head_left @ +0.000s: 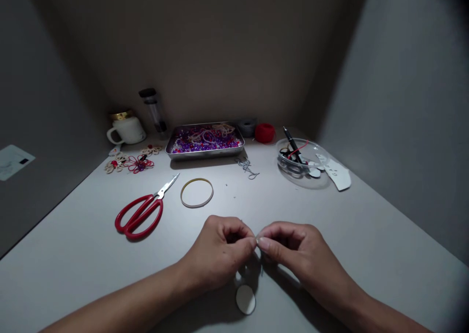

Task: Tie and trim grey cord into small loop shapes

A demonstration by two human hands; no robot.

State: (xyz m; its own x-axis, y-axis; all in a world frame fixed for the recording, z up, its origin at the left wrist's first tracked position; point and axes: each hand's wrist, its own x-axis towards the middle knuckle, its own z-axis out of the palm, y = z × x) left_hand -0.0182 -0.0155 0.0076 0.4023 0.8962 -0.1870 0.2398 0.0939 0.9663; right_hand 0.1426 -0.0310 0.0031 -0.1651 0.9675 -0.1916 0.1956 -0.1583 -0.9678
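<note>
Tiny pale piece (257, 240) pinched between fingertips of both hands, too small to identify; it sits above the table's near centre. Left hand (220, 252) curled, thumb and forefinger pressed together on the piece. Right hand (293, 250) same pinch from the other side, fingertips of the two hands touching. Below the hands, white oval disc (245, 299) lies flat on the grey table (366, 235), a smaller white bit just above it, partly hidden by the left hand. Further out: yellowish ring (197, 192) flat on the table, red-handled scissors (141, 213) to its left, blades shut. Grey wire scrap (248, 168) beyond the ring. Metal tray (205, 140) of purple, red and white beads at the back. Clear bowl (302, 163) to the right, holding a pen and small parts, white paper cutouts (337, 173) beside it. Red thread spool (264, 132) just right of the tray. White mug (126, 129) back left, wire flower ornaments (130, 162) in front of it.
</note>
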